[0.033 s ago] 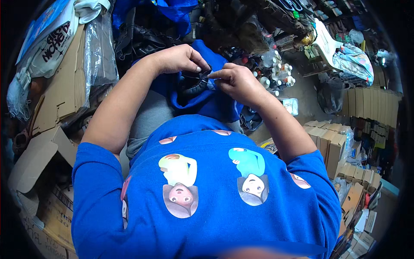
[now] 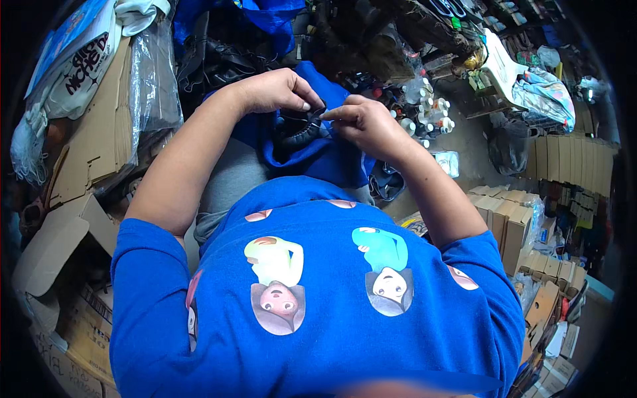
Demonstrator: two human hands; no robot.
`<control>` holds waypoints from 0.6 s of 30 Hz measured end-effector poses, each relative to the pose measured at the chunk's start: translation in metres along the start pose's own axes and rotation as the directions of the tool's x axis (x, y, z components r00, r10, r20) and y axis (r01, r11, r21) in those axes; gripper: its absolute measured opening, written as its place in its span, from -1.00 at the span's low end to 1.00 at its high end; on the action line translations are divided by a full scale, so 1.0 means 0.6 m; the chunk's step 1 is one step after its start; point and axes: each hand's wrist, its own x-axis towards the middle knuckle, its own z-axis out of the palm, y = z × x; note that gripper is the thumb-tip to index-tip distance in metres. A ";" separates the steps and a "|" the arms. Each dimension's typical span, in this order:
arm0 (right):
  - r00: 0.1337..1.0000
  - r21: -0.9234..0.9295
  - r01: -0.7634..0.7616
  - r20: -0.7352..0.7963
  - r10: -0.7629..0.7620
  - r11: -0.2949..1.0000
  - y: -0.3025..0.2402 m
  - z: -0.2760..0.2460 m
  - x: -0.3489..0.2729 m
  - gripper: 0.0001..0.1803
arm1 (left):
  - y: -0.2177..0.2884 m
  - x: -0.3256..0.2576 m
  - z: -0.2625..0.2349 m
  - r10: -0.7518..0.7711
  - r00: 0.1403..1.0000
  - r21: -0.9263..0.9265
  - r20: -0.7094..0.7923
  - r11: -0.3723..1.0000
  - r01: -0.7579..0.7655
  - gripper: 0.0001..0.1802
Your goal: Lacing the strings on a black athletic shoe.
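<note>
A black shoe point(image 2: 300, 139) with a ridged, gathered edge rests on a blue cloth point(image 2: 342, 162) over my lap. My left hand point(image 2: 282, 91) reaches in from the left, thumb and fingers pinched on the shoe's far edge. Opposite it, my right hand point(image 2: 366, 126) is closed, with its thumb and forefinger pressed together at the same edge. The two sets of fingertips almost meet there. Whatever small part lies between the right fingertips is too small to make out, and the shoe's underside is hidden.
Flattened cardboard point(image 2: 109, 126) and clear plastic stand at my left. White-capped bottles point(image 2: 431, 113) crowd the floor on the far right, near a white chair point(image 2: 497, 66). Stacked cardboard boxes point(image 2: 507, 222) are at my right. Dark strappy items point(image 2: 222, 63) lie beyond my left hand.
My right hand's fingers have shifted very slightly at the shoe's edge. The left hand and the shoe stay in place.
</note>
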 end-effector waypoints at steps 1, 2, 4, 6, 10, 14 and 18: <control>0.995 0.154 -0.090 0.059 0.082 0.984 0.014 0.000 0.001 -0.74 | -0.002 0.000 0.001 -0.006 1.000 -0.055 0.009 0.998 0.006 -0.63; 0.980 0.298 -0.185 0.130 0.152 0.937 0.027 0.000 0.003 -0.72 | -0.005 -0.001 0.002 -0.007 1.000 -0.056 0.006 0.998 0.007 -0.63; 0.976 0.316 -0.178 0.178 0.126 0.932 0.054 -0.005 0.016 -0.72 | -0.008 0.004 -0.001 0.001 1.000 -0.134 0.001 0.991 -0.001 -0.63; 0.964 0.361 -0.173 0.254 0.082 0.916 0.074 -0.006 0.029 -0.74 | -0.009 0.007 -0.004 0.007 1.000 -0.102 -0.003 0.995 -0.007 -0.63; 0.964 0.426 -0.122 0.267 0.004 0.897 0.101 0.002 0.043 -0.75 | -0.011 0.011 -0.006 0.014 1.000 -0.107 0.007 0.994 -0.013 -0.63; 0.969 0.472 -0.148 0.246 0.031 0.869 0.101 0.016 0.045 -0.76 | -0.013 0.012 -0.005 0.023 0.999 -0.023 -0.038 0.999 -0.024 -0.66; 0.987 0.427 -0.113 0.154 0.051 0.897 0.085 0.020 0.036 -0.76 | -0.003 0.000 0.004 0.011 0.994 0.020 -0.113 1.000 -0.009 -0.68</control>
